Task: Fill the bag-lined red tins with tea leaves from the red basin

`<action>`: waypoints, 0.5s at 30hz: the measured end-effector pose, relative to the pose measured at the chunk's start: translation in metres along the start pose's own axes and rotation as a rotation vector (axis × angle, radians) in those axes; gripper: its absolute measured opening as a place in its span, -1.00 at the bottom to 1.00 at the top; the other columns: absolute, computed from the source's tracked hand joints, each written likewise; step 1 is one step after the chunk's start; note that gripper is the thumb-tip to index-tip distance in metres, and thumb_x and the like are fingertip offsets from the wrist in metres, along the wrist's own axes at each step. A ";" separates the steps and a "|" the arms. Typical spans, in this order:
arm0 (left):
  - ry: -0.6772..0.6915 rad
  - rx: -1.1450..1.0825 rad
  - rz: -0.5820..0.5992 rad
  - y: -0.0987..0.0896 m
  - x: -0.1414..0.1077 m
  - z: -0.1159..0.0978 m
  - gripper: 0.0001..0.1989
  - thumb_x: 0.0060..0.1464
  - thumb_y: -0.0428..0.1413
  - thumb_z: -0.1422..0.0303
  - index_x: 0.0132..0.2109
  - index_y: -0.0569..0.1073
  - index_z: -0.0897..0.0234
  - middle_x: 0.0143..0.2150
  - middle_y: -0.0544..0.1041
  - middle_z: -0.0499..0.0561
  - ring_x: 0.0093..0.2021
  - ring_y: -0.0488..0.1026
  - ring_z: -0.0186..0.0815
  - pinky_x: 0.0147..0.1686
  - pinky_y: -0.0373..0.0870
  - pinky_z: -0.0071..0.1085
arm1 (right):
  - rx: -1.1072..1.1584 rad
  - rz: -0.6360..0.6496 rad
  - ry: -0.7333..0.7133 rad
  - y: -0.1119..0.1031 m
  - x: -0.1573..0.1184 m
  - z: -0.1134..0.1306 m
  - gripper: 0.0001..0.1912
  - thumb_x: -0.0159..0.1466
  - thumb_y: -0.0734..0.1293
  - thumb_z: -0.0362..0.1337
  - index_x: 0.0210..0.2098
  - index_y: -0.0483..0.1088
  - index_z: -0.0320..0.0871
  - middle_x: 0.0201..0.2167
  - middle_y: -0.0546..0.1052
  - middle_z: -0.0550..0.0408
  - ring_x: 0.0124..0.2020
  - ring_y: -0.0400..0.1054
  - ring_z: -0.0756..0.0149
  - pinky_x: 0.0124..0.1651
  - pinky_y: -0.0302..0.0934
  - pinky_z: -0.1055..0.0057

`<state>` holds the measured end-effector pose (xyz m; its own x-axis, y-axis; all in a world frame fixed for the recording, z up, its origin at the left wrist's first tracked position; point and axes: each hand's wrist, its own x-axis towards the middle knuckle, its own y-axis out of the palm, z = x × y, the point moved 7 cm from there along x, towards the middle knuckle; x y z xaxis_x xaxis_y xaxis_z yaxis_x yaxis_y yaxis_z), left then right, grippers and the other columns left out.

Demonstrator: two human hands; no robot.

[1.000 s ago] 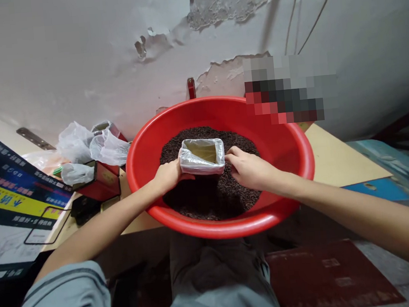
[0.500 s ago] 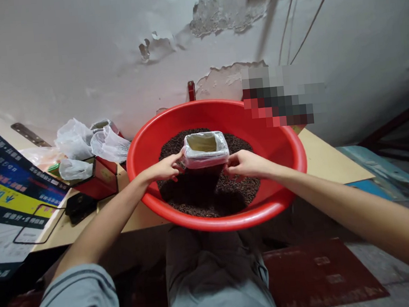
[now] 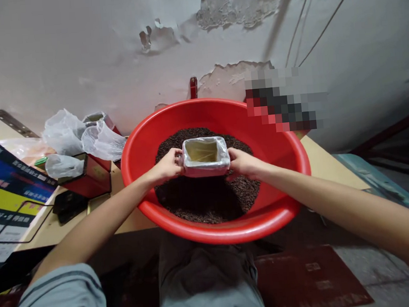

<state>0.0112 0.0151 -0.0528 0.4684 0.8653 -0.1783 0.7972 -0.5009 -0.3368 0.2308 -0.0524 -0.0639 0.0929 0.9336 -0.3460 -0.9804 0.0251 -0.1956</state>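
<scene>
Between my two hands is a small rectangular tin (image 3: pixel 208 171) with a clear plastic bag lining it and folded over its rim. My left hand (image 3: pixel 170 166) grips its left side, and my right hand (image 3: pixel 244 163) grips the right side. Its mouth faces up toward me and shows a yellowish inner wall. The tin is held over dark, grain-like loose material (image 3: pixel 209 210) in a large red plastic basin (image 3: pixel 229 232). A shadow falls on the material below the tin. The tin's underside is hidden.
Left of the basin, a red tin (image 3: pixel 95 177) with a plastic bag in its mouth stands near crumpled clear bags (image 3: pixel 64 132). A black object (image 3: pixel 68 206) and a printed sheet (image 3: pixel 10 189) lie closer. The basin rests on a pale wooden table (image 3: pixel 334 168) against a peeling wall (image 3: pixel 112 75).
My hands have closed more fully on the tin's sides. The tin sits slightly lower in view and its mouth is tipped more toward me. The view has shifted a little.
</scene>
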 end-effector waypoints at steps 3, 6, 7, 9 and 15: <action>0.009 0.192 0.006 0.001 0.000 -0.001 -0.27 -0.21 0.20 0.68 0.18 0.27 0.33 -0.28 0.55 -0.07 -0.35 0.47 -0.38 -0.43 0.37 -0.57 | -0.104 0.112 0.072 0.003 0.010 -0.005 -0.64 0.01 0.40 -0.58 -0.29 0.31 -0.09 -0.53 0.46 0.25 -0.51 0.35 0.39 -0.53 0.41 0.48; -0.107 0.265 0.040 -0.008 0.005 -0.012 -0.29 -0.11 0.15 0.60 0.24 0.25 0.31 -0.25 0.58 -0.01 -0.35 0.51 -0.31 -0.50 0.38 -0.53 | -0.008 0.021 0.057 -0.012 0.025 0.012 -0.72 0.09 0.36 -0.52 -0.27 0.31 -0.08 -0.49 0.50 0.21 -0.47 0.41 0.37 -0.45 0.42 0.45; -0.132 0.261 0.044 -0.012 0.009 -0.019 -0.34 -0.08 0.13 0.57 0.22 0.28 0.30 -0.26 0.57 -0.01 -0.36 0.52 -0.30 -0.51 0.40 -0.52 | 0.022 -0.011 0.043 -0.016 0.030 0.020 -0.75 0.12 0.34 -0.52 -0.27 0.31 -0.08 -0.48 0.50 0.21 -0.47 0.40 0.38 -0.44 0.41 0.45; -0.143 0.273 0.078 -0.018 0.021 -0.035 -0.49 -0.08 0.11 0.55 0.09 0.41 0.30 -0.35 0.55 -0.03 -0.39 0.52 -0.31 -0.49 0.43 -0.51 | 0.017 -0.020 0.020 -0.018 0.039 0.032 -0.77 0.15 0.31 -0.52 -0.27 0.33 -0.10 -0.49 0.48 0.21 -0.49 0.37 0.41 -0.46 0.34 0.49; -0.022 0.484 0.196 -0.008 0.055 -0.038 -0.80 -0.20 0.10 0.53 -0.33 0.50 0.28 -0.48 0.51 -0.08 -0.44 0.48 -0.32 -0.44 0.42 -0.49 | -0.236 -0.047 -0.199 -0.006 0.051 0.028 -0.73 0.06 0.43 -0.42 -0.29 0.32 -0.11 -0.46 0.46 0.24 -0.42 0.33 0.41 -0.40 0.25 0.54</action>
<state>0.0449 0.0659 -0.0251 0.5795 0.7585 -0.2982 0.4258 -0.5937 -0.6828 0.2364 0.0046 -0.0550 0.0781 0.9857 -0.1497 -0.9064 0.0077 -0.4223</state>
